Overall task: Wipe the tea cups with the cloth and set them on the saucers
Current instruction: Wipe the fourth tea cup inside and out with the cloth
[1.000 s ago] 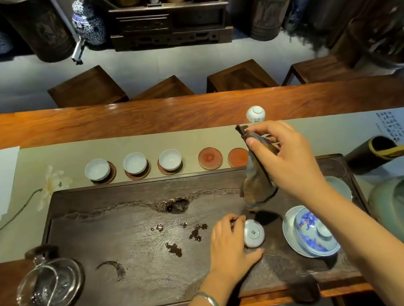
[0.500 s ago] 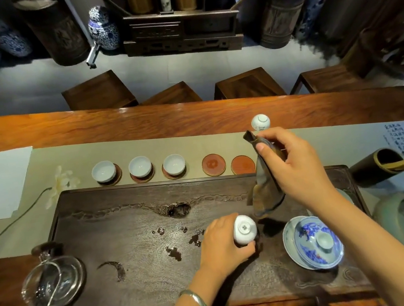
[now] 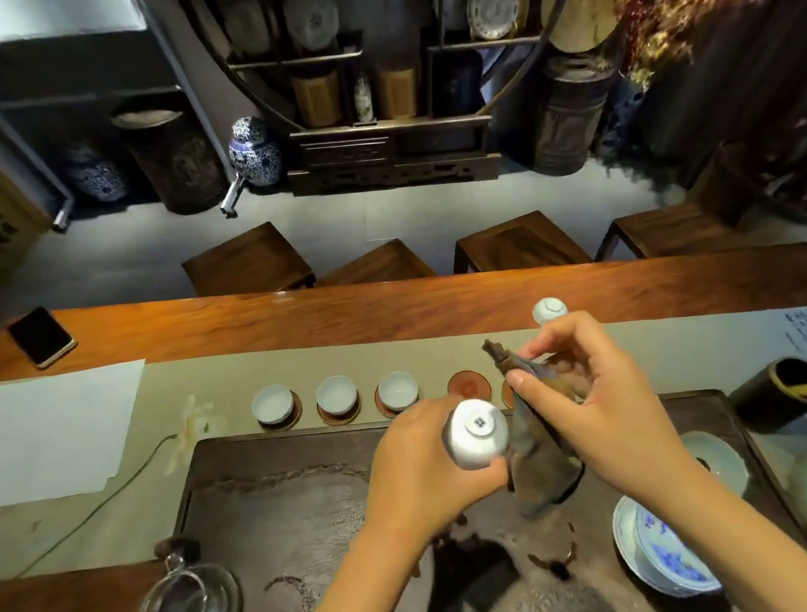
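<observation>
Left hand [image 3: 413, 465] gripping an upturned white tea cup [image 3: 475, 433], small blue square mark on its foot unreadable, right hand [image 3: 598, 413] pinching brown cloth [image 3: 535, 448], above dark tea tray [image 3: 274, 505].

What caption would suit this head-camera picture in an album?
Left hand holds a small white porcelain tea cup upturned beside the brown cloth gripped by the right hand.

The wooden table [image 3: 391, 307] carries a runner [image 3: 194, 382], phone [image 3: 41, 337], paper [image 3: 41, 434] and dark tea tray [image 3: 274, 505].
</observation>
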